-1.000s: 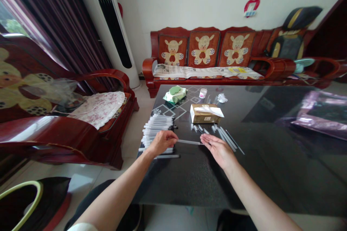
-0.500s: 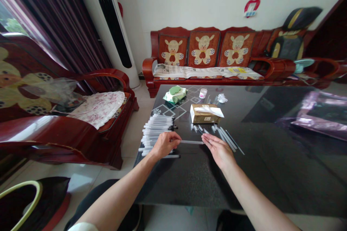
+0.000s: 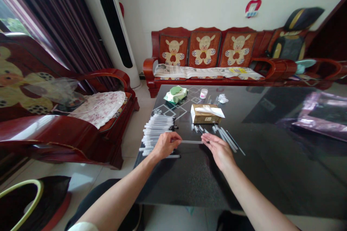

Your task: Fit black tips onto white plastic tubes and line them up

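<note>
Between my two hands a slim translucent pen point(image 3: 192, 142) is held level above the dark table. My left hand point(image 3: 166, 145) is closed, pinching the pen's left end between thumb and fingers. At the other end, my right hand point(image 3: 218, 148) holds the pen's dark tip at its fingertips, the other fingers stretched out and the palm partly turned up. Left of the pen, partly behind my left hand, lies a stack of similar whitish pens point(image 3: 155, 128) with dark ends. Beyond my right hand are loose pen barrels point(image 3: 227, 139) and several small caps point(image 3: 200, 128).
On the glossy black table point(image 3: 195, 180) stand a tissue box point(image 3: 206, 114), a green wipes pack point(image 3: 175, 95), a small white tub point(image 3: 204, 93) and crumpled tissue point(image 3: 222, 98). A purple plastic package point(image 3: 322, 115) lies at right. Wooden seats point(image 3: 108, 144) flank the left and back.
Both hands stay nearly where they were, with the pen between them. The view has shifted very slightly.
</note>
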`<state>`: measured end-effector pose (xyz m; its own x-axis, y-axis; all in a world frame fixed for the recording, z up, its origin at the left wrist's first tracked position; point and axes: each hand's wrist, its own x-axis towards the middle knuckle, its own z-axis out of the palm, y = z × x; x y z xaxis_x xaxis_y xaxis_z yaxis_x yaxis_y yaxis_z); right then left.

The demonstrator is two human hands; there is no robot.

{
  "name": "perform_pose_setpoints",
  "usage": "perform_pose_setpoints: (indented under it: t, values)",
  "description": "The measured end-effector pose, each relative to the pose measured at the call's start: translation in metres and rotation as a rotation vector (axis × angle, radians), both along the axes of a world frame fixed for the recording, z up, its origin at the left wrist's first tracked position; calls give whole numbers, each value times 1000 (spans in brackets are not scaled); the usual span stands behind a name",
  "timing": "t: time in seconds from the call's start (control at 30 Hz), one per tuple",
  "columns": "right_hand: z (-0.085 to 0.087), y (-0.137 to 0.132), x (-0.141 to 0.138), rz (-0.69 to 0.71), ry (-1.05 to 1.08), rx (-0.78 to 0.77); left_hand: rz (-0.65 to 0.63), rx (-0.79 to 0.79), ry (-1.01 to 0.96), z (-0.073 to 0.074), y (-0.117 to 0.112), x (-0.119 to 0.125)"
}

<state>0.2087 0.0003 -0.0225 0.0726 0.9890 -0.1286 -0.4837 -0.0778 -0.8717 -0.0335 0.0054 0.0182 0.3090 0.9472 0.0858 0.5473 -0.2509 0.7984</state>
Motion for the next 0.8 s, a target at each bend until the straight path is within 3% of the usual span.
perform_pose_setpoints:
  t: [0.6,0.8]
  values:
    - [11,-9,-14,95,-69,41,-5,-78,-56,-7,-2,5]
    - [15,-9,-13,108,-53,35,-29,-209,-276,-19,2,4]
